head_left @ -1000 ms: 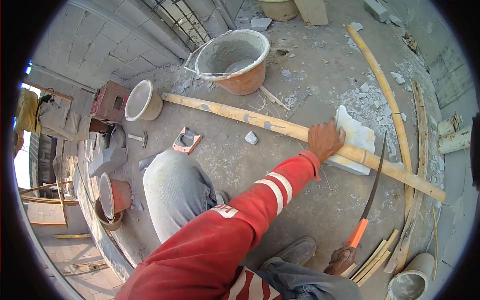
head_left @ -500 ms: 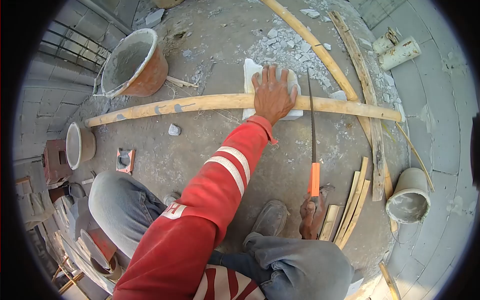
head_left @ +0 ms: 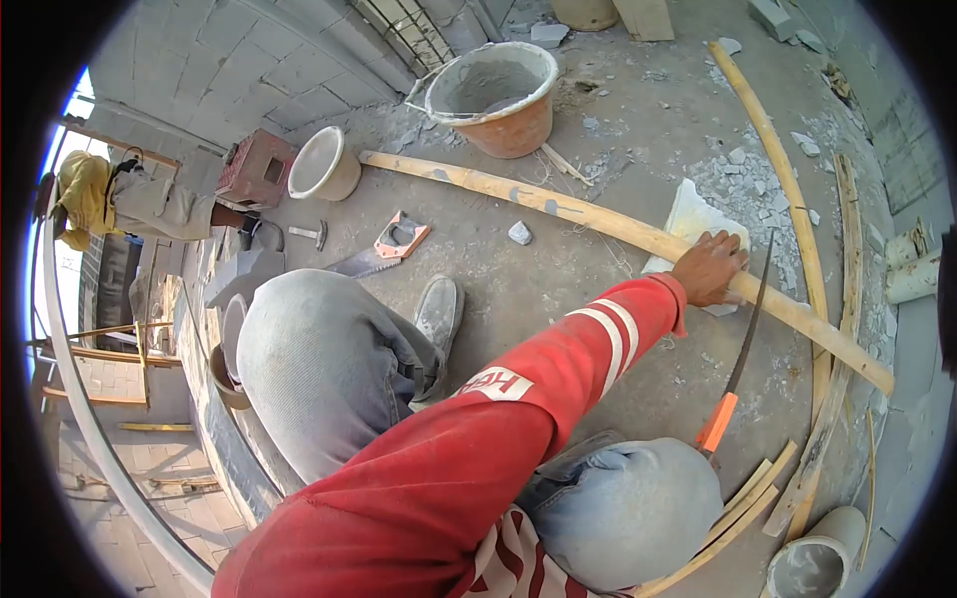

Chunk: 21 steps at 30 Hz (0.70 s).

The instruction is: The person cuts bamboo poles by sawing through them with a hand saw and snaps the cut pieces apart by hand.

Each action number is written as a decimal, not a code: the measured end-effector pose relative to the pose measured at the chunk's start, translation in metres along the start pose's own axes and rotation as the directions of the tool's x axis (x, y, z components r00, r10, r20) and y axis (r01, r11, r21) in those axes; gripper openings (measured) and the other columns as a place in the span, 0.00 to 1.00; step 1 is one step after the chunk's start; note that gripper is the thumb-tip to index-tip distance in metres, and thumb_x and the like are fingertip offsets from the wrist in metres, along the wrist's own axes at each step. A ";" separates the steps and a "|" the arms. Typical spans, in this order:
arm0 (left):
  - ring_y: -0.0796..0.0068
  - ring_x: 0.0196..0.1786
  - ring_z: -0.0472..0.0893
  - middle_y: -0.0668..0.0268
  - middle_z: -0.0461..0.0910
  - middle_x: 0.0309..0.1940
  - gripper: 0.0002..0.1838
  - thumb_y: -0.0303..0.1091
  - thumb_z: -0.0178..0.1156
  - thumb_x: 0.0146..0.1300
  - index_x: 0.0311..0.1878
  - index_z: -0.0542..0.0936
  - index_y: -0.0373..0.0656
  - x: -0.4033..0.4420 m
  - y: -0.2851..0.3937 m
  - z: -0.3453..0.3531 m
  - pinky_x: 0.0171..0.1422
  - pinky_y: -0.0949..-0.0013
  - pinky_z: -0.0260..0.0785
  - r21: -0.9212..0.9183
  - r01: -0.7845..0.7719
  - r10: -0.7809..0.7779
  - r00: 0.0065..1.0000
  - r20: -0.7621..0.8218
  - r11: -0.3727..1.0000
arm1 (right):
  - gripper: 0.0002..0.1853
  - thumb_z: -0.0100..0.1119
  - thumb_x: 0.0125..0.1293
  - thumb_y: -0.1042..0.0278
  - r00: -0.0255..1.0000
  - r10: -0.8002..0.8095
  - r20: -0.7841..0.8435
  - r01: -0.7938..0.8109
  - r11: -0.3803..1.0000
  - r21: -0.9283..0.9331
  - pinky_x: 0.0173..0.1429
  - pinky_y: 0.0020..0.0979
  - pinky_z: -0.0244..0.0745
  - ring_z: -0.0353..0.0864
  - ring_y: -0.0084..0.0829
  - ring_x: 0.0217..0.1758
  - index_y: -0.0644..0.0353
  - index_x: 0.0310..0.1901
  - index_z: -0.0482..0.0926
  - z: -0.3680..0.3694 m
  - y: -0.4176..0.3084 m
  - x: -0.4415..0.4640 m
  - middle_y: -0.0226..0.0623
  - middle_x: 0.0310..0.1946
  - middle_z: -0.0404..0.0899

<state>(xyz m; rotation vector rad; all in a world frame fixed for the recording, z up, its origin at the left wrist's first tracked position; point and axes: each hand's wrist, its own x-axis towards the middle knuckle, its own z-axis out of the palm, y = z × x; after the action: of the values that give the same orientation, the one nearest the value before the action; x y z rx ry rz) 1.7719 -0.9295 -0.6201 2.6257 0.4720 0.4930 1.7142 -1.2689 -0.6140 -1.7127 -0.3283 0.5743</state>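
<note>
My left hand (head_left: 710,267) presses down on a long bamboo pole (head_left: 588,214), its fingers curled over it. Beneath the hand, the pole crosses a pale broken block (head_left: 695,211). A saw with an orange handle (head_left: 717,423) points up and away, its dark blade (head_left: 754,324) crossing the pole just right of my left hand. My right knee covers the lower end of the handle, and my right hand is hidden there.
A mortar bucket (head_left: 533,125), smaller bucket (head_left: 344,179), second handsaw (head_left: 384,249) and hammer (head_left: 321,235) lie beyond my left knee. Another pole (head_left: 773,149), a plank (head_left: 849,239), thin strips (head_left: 743,518) and a tipped bucket (head_left: 837,538) lie right. Another person (head_left: 150,199) is far left.
The view swung right, then back left. My left hand stays on the pole, its fingers now more curled. My right hand, earlier seen holding the saw, has gone out of sight behind my knee.
</note>
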 end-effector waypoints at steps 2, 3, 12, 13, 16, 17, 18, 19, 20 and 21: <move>0.49 0.65 0.72 0.51 0.75 0.57 0.36 0.58 0.74 0.55 0.56 0.79 0.39 0.002 0.007 0.005 0.68 0.46 0.65 0.029 0.025 -0.024 1.000 -0.009 0.999 | 0.39 0.49 0.71 0.23 1.000 0.010 -0.016 -0.010 1.000 -0.004 0.25 0.26 0.48 0.57 0.16 0.20 0.62 0.42 0.75 -0.005 0.000 0.005 0.21 0.20 0.62; 0.48 0.67 0.71 0.50 0.75 0.58 0.37 0.57 0.75 0.54 0.58 0.78 0.38 0.004 0.014 0.010 0.70 0.46 0.64 0.009 0.028 -0.028 1.000 -0.009 1.000 | 0.39 0.49 0.71 0.22 1.000 0.014 -0.023 -0.014 1.000 -0.004 0.25 0.26 0.48 0.57 0.16 0.20 0.62 0.42 0.75 -0.007 0.000 0.006 0.21 0.20 0.62; 0.52 0.57 0.79 0.54 0.84 0.47 0.20 0.46 0.53 0.75 0.45 0.86 0.39 0.030 0.036 0.028 0.62 0.46 0.67 0.020 0.034 -0.034 0.999 0.009 0.999 | 0.40 0.46 0.71 0.22 0.998 0.000 -0.056 -0.005 0.995 -0.095 0.29 0.28 0.53 0.59 0.20 0.24 0.63 0.42 0.74 -0.010 -0.003 -0.004 0.24 0.21 0.61; 0.53 0.52 0.80 0.55 0.86 0.40 0.20 0.44 0.52 0.75 0.39 0.87 0.39 0.032 0.038 0.026 0.59 0.46 0.69 0.063 0.020 -0.024 0.998 0.066 0.998 | 0.40 0.45 0.72 0.22 0.999 -0.049 -0.003 0.048 0.986 -0.163 0.31 0.29 0.55 0.60 0.21 0.26 0.63 0.43 0.74 -0.011 -0.004 -0.004 0.25 0.22 0.60; 0.51 0.51 0.81 0.55 0.86 0.36 0.21 0.43 0.52 0.75 0.33 0.87 0.39 0.034 0.040 0.034 0.59 0.47 0.70 0.036 0.071 -0.072 0.997 0.018 0.997 | 0.39 0.44 0.73 0.24 1.000 0.022 -0.010 -0.024 0.975 -0.223 0.33 0.31 0.56 0.60 0.24 0.28 0.64 0.43 0.74 -0.017 -0.038 -0.004 0.28 0.23 0.60; 0.50 0.51 0.80 0.52 0.86 0.41 0.21 0.42 0.53 0.74 0.32 0.86 0.37 0.035 0.042 0.032 0.57 0.48 0.72 0.015 0.083 -0.084 0.996 0.023 0.996 | 0.37 0.45 0.75 0.27 1.000 0.006 -0.026 -0.011 0.974 -0.226 0.32 0.32 0.56 0.61 0.24 0.28 0.63 0.41 0.74 -0.018 -0.032 -0.004 0.29 0.23 0.61; 0.50 0.51 0.80 0.52 0.86 0.41 0.21 0.42 0.53 0.74 0.32 0.86 0.37 0.035 0.043 0.033 0.57 0.48 0.72 0.007 0.071 -0.071 0.997 0.027 0.997 | 0.37 0.45 0.75 0.27 0.999 0.006 -0.042 -0.015 0.974 -0.227 0.32 0.32 0.56 0.61 0.24 0.28 0.63 0.41 0.74 -0.018 -0.032 -0.002 0.29 0.23 0.61; 0.49 0.50 0.80 0.50 0.85 0.44 0.21 0.41 0.54 0.74 0.33 0.87 0.36 0.034 0.044 0.035 0.55 0.48 0.73 0.054 0.053 -0.047 0.994 -0.103 0.997 | 0.34 0.47 0.76 0.30 0.999 0.039 -0.016 -0.041 0.973 -0.229 0.32 0.32 0.57 0.62 0.24 0.28 0.63 0.40 0.75 -0.017 -0.033 0.002 0.29 0.22 0.62; 0.48 0.50 0.80 0.49 0.84 0.47 0.20 0.41 0.55 0.73 0.33 0.87 0.35 0.031 0.045 0.037 0.53 0.48 0.74 0.099 0.046 -0.022 0.973 -0.228 0.994 | 0.32 0.49 0.77 0.34 0.997 0.076 0.011 -0.072 0.970 -0.234 0.32 0.33 0.57 0.62 0.25 0.28 0.64 0.40 0.75 -0.017 -0.037 0.006 0.30 0.22 0.63; 0.48 0.50 0.80 0.49 0.84 0.47 0.20 0.41 0.55 0.73 0.33 0.87 0.35 0.029 0.045 0.040 0.53 0.48 0.74 0.083 0.046 -0.027 0.975 -0.219 0.995 | 0.28 0.52 0.78 0.39 1.000 0.023 0.006 -0.021 0.970 -0.241 0.32 0.33 0.58 0.62 0.25 0.27 0.64 0.40 0.76 -0.013 -0.036 0.021 0.30 0.22 0.64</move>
<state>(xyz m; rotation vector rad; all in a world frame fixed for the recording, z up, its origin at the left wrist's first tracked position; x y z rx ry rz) 1.8245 -0.9701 -0.6252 2.6532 0.6231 0.7694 1.7420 -1.2604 -0.5810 -1.9501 -0.3986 0.5761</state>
